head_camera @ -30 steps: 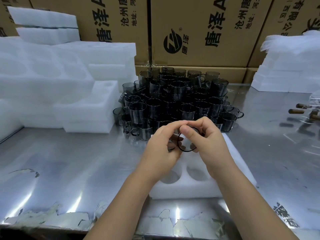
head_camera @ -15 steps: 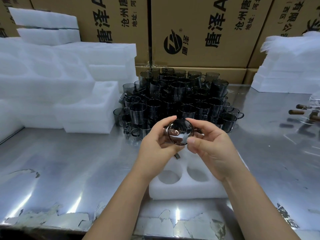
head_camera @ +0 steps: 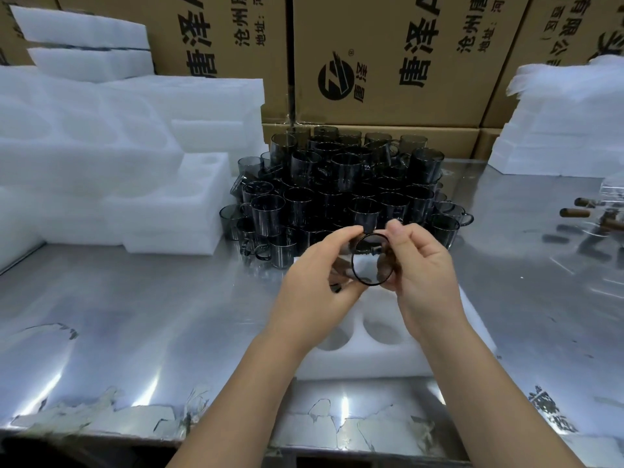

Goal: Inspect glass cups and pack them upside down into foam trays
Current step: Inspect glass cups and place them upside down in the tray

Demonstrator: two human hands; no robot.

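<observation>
Left hand [head_camera: 317, 285]: fingers [head_camera: 344, 236] curled round the left side of one glass cup [head_camera: 370, 265], thumb tip up at its top edge; clamped on it.
Right hand [head_camera: 425, 271]: back of the hand to the camera, fingers [head_camera: 396, 231] bent and pinching the cup's right side and top edge; the fingertips of the two hands sit just apart above the cup.
Held cup: smoky dark glass, lying on its side in the air with a dark ring edge facing the camera. A small dark part shows below the left palm, probably the handle.
Cup's place: above the far end of the foam tray [head_camera: 354, 366], just in front of the pile of cups [head_camera: 347, 184], touching neither.
Foam tray: white, on the desk [head_camera: 135, 315] under the wrists; two round pockets show on its near side.
Edges: the desk's near edge carries peeling film [head_camera: 320, 423]. Foam stacks [head_camera: 101, 170] wall off the left, and a second foam stack [head_camera: 567, 130] stands far right. Cardboard boxes [head_camera: 388, 55] close the back.
Open room: bare metal to the left of the tray and to its right.
Change: half a second ago a glare-lit round face of the cup showed, slightly further left, with the right thumb across its front. Now the dark ring shows and the right hand has rolled knuckles-up. The tray and the pile have not moved.
</observation>
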